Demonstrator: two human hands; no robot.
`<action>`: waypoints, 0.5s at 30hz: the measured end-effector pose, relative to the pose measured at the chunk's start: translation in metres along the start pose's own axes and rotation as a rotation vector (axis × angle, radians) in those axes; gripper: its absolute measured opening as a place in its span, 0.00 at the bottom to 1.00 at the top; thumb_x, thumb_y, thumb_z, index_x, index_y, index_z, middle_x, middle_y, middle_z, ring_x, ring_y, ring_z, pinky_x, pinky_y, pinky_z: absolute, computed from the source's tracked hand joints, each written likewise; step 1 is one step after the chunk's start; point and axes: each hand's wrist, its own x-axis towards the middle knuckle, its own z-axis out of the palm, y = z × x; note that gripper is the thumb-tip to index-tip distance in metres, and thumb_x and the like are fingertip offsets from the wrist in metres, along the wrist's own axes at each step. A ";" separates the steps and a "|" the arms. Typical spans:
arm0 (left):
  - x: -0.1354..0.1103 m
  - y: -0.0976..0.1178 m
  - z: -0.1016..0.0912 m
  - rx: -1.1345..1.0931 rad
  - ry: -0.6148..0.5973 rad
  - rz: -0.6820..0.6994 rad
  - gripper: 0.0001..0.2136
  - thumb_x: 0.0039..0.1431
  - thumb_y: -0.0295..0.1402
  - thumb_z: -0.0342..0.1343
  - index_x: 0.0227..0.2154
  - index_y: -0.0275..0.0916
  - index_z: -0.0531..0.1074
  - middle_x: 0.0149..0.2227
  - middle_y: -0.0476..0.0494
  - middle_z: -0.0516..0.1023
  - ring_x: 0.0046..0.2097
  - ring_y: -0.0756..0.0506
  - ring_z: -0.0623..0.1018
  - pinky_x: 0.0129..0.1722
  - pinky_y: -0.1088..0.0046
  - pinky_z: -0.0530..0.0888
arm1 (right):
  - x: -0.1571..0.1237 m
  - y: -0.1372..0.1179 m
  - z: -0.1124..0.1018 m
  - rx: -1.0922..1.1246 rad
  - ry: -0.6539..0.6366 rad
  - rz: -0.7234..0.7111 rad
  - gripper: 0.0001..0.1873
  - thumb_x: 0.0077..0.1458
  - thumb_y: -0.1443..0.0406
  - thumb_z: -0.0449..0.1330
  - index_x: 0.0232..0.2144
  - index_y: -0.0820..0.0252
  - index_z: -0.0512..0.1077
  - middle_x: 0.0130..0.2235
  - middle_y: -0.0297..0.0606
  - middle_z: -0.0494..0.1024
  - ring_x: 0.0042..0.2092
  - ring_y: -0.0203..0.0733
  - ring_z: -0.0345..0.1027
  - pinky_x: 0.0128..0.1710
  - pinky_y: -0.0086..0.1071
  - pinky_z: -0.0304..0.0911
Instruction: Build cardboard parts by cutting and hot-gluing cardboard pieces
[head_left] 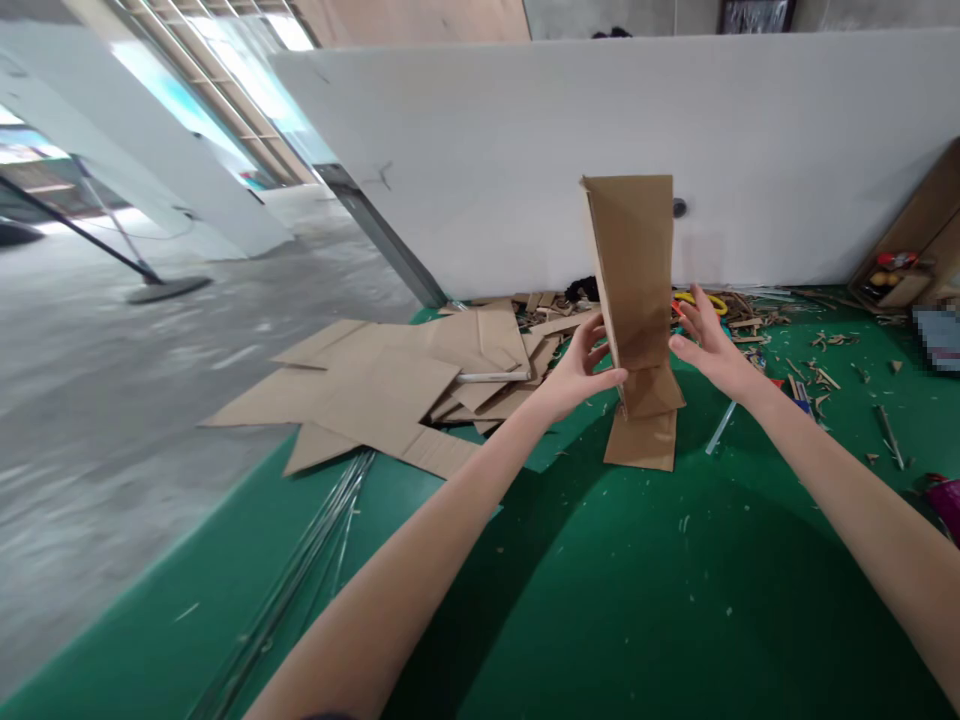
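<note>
A tall folded cardboard piece (634, 270) stands upright on the green floor mat (615, 590), with a flap (643, 438) lying flat at its foot. My left hand (581, 365) touches its left edge low down, thumb and fingertips closed against the cardboard. My right hand (709, 345) hovers just to the right of it, fingers spread and apart, holding nothing.
Flat cardboard sheets (375, 390) lie in a pile to the left, near thin metal rods (315, 560). Cardboard scraps (817, 375) and yellow scissors (701, 299) lie along a white wall panel (600, 140). An open box (907, 260) leans at the far right. Bare concrete lies left.
</note>
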 end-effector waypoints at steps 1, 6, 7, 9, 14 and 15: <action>-0.001 0.000 0.001 -0.028 -0.030 -0.010 0.41 0.49 0.49 0.67 0.63 0.49 0.54 0.68 0.35 0.56 0.67 0.29 0.60 0.62 0.48 0.66 | 0.000 0.002 0.001 0.045 -0.003 -0.021 0.59 0.49 0.38 0.62 0.70 0.42 0.33 0.71 0.40 0.49 0.71 0.53 0.41 0.68 0.56 0.43; -0.002 0.007 0.010 -0.090 -0.094 -0.045 0.43 0.48 0.48 0.69 0.64 0.51 0.54 0.67 0.34 0.58 0.65 0.28 0.64 0.58 0.47 0.70 | 0.002 0.001 0.007 0.193 0.107 -0.085 0.50 0.49 0.43 0.66 0.67 0.42 0.48 0.61 0.41 0.68 0.61 0.51 0.63 0.63 0.53 0.59; -0.002 0.009 0.012 -0.092 -0.091 -0.038 0.43 0.49 0.48 0.68 0.64 0.50 0.53 0.67 0.33 0.59 0.65 0.28 0.64 0.58 0.47 0.71 | 0.003 0.000 0.008 0.201 0.143 -0.089 0.45 0.50 0.44 0.66 0.64 0.43 0.54 0.58 0.41 0.72 0.59 0.51 0.67 0.61 0.51 0.62; -0.002 0.013 0.014 -0.087 -0.098 -0.037 0.42 0.51 0.50 0.67 0.65 0.50 0.52 0.67 0.32 0.59 0.65 0.28 0.65 0.57 0.47 0.71 | 0.005 -0.001 0.011 0.201 0.218 -0.103 0.34 0.52 0.46 0.66 0.57 0.48 0.63 0.52 0.40 0.76 0.54 0.49 0.70 0.57 0.48 0.65; -0.002 0.020 0.015 0.135 -0.097 0.012 0.47 0.52 0.53 0.64 0.68 0.55 0.41 0.71 0.33 0.50 0.69 0.28 0.56 0.60 0.42 0.67 | 0.009 0.005 0.013 0.210 0.400 -0.113 0.17 0.56 0.53 0.62 0.44 0.53 0.67 0.41 0.38 0.78 0.45 0.44 0.73 0.49 0.42 0.68; -0.003 0.021 0.015 0.201 -0.076 0.048 0.49 0.52 0.53 0.64 0.69 0.56 0.39 0.71 0.33 0.47 0.70 0.28 0.54 0.61 0.41 0.65 | 0.010 0.007 0.012 0.199 0.440 -0.106 0.15 0.56 0.55 0.61 0.42 0.54 0.67 0.40 0.37 0.78 0.43 0.44 0.73 0.47 0.41 0.68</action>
